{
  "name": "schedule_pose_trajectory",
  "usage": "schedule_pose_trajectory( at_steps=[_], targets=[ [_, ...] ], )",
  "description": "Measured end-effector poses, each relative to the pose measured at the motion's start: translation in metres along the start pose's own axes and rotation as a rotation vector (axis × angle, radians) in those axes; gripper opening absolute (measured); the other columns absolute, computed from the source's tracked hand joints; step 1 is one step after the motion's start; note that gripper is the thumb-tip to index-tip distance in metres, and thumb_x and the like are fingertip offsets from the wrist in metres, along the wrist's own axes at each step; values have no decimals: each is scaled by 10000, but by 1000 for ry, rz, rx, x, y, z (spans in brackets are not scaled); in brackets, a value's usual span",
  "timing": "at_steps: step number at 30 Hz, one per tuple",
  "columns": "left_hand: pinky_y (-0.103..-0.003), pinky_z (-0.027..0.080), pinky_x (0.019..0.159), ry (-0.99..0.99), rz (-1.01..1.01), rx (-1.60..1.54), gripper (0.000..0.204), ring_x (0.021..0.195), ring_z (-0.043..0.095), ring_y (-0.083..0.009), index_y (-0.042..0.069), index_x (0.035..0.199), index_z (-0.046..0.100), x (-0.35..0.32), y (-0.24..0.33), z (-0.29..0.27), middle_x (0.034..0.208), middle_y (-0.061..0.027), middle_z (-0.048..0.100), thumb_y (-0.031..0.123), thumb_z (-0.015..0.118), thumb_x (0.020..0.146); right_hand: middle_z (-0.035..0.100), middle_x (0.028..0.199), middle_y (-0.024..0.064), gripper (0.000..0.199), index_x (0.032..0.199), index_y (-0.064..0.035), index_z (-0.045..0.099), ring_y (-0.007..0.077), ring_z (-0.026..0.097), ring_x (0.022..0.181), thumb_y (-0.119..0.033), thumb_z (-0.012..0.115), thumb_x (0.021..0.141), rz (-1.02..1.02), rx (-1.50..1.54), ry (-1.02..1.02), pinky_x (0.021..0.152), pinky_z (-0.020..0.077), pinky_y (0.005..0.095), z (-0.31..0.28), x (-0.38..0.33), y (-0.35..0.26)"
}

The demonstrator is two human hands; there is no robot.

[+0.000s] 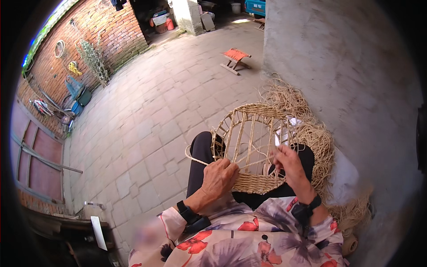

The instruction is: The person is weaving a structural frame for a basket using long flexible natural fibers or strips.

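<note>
A half-woven straw basket (258,183) rests on my lap between my knees. Its near side is a tight woven band, while twisted straw cords span its open frame toward the curved far rim. My left hand (220,177) is closed on the near left edge of this basket, and a loose loop of straw cord (188,153) sticks out to the left of it. At the right side, my right hand (289,165) has its fingers bent together, pinching a thin strand of cord over the weave. The fingertips of my left hand are hidden.
Heaps of loose straw cord (316,149) lie at my right along a grey wall (347,66). A folding stool with an orange seat (236,54) stands ahead on the paving. Tools and buckets (83,97) line the brick wall at left.
</note>
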State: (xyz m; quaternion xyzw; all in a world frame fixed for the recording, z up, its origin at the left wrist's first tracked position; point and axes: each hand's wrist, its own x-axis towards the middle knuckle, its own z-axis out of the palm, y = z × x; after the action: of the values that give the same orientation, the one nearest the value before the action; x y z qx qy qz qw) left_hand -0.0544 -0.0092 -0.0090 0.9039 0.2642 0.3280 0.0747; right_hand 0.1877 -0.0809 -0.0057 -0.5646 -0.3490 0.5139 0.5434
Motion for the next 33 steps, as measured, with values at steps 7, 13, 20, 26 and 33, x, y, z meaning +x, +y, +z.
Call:
schedule_pose_trajectory(
  at_steps=[7, 13, 20, 26, 33],
  targets=[
    [-386, 461, 555, -127, -40, 109, 106, 634, 592, -254, 79, 703, 602, 10, 3, 13, 694, -72, 539, 146, 656, 765, 649, 793, 78, 209, 1023, -33, 648, 133, 617, 708, -207, 608, 913, -172, -205, -122, 613, 484, 280, 46, 59, -24],
    [-405, 454, 580, -165, -36, 32, 141, 666, 579, -272, 56, 661, 599, 13, 8, 4, 696, -87, 521, 151, 646, 754, 648, 766, 206, 184, 979, -19, 619, 384, 635, 725, -163, 538, 897, -543, -1075, -43, 661, 492, 466, 69, 54, 12],
    [-412, 442, 588, -173, -31, -12, 87, 694, 568, -276, 55, 698, 627, 13, 9, -1, 708, -90, 511, 126, 646, 744, 596, 689, 176, 227, 1055, -16, 579, 334, 622, 657, -151, 564, 873, -272, -578, 50, 613, 483, 441, 61, 0, 14],
    [-379, 470, 625, -107, 129, -177, 131, 717, 564, -261, 89, 846, 639, 20, 19, 6, 760, -60, 548, 80, 683, 723, 493, 614, -39, 205, 975, -22, 601, 35, 433, 468, -214, 606, 903, 104, -319, -29, 421, 332, 202, -5, -39, 11],
    [-371, 481, 619, -224, 148, -135, 130, 707, 581, -246, 105, 838, 617, 27, 23, 24, 750, -47, 564, 127, 699, 740, 580, 740, -5, 210, 996, -49, 614, 29, 475, 553, -245, 545, 959, 9, -162, 138, 449, 358, 172, -71, -46, -7]
  ],
)
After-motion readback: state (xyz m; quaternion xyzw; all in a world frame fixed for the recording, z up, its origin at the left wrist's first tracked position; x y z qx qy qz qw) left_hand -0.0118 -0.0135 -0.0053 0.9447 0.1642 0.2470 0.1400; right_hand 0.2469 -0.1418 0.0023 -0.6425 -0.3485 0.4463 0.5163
